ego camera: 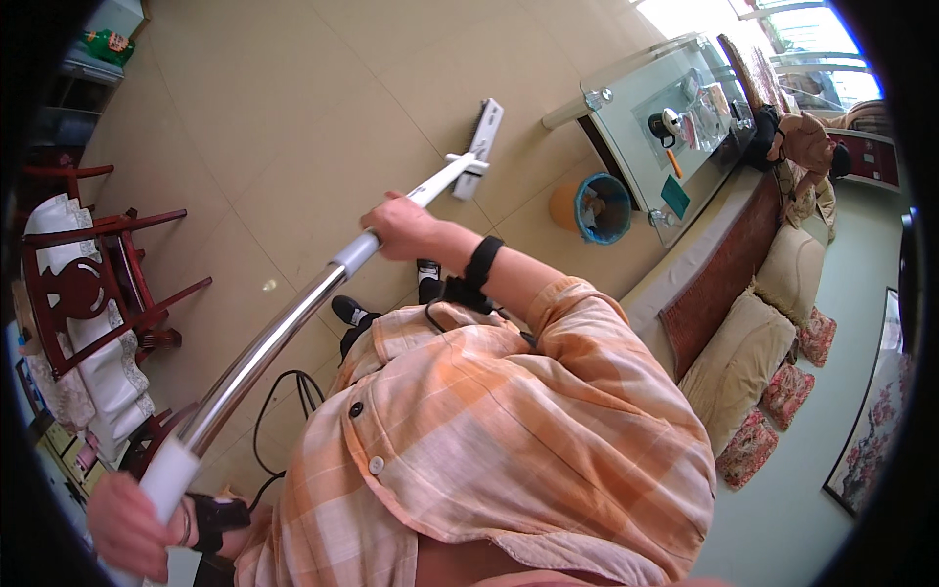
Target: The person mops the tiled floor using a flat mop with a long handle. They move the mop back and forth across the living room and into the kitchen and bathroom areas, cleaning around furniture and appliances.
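Note:
A long-handled floor brush (pixel 482 132) slants across the view, with a white head, dark bristles and a chrome pole (pixel 264 352). Its head is over the tiled floor (pixel 293 132); I cannot tell whether it touches. Around the white upper shaft, near the head, my right hand (pixel 400 224) is closed. At lower left my left hand (pixel 132 524), slightly blurred, grips the white plastic end of the pole. Both wrists wear black straps, and a black cable (pixel 257 418) hangs by my left side.
An orange waste bin (pixel 563 207) with a blue liner stands beside a glass coffee table (pixel 623 139) bearing a mug. A sofa with cushions (pixel 741 359) runs along the right; another person (pixel 803 143) sits at its far end. Dark red wooden chairs (pixel 88 286) are at left.

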Demonstrator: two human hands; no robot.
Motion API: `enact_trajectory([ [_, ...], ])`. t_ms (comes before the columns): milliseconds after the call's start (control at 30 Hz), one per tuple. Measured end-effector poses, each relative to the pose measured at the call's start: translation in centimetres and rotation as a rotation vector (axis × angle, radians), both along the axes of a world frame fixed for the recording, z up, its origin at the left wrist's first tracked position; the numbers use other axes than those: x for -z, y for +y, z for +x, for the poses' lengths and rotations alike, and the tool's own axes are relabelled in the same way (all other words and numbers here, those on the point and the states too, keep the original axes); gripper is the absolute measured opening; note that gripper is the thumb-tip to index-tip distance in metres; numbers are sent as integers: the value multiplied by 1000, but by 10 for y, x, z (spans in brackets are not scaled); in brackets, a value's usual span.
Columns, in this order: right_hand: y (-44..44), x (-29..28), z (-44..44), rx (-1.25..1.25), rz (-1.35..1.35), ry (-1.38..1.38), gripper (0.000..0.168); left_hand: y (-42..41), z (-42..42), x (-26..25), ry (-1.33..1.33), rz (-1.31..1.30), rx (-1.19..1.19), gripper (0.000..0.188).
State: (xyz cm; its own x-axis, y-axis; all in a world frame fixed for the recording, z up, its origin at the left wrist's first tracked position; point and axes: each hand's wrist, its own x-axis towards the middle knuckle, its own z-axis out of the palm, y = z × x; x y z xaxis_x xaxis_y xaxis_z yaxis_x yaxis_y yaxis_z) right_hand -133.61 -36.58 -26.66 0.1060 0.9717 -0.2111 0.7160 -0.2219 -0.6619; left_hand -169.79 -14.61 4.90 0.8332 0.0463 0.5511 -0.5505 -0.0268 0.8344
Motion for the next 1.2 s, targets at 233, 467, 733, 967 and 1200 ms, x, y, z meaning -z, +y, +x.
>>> enact_trajectory([
  [233, -71, 83, 62, 430, -40, -39, 17, -80, 122, 76, 346, -79, -332, 19],
  [467, -37, 86, 36, 130, -208, -86, 23, -98, 72, 63, 352, -105, -536, 19],
  [733, 74, 22, -77, -329, -87, 112, 14, -149, -19, -36, 217, 123, -802, 16],
  [967, 96, 2, -120, -462, 14, 302, 10, -189, -6, -56, -3, 112, -1019, 16],
  [1200, 58, -4, -85, -395, -64, 244, 14, -183, -13, -24, -124, -55, -959, 15],
])
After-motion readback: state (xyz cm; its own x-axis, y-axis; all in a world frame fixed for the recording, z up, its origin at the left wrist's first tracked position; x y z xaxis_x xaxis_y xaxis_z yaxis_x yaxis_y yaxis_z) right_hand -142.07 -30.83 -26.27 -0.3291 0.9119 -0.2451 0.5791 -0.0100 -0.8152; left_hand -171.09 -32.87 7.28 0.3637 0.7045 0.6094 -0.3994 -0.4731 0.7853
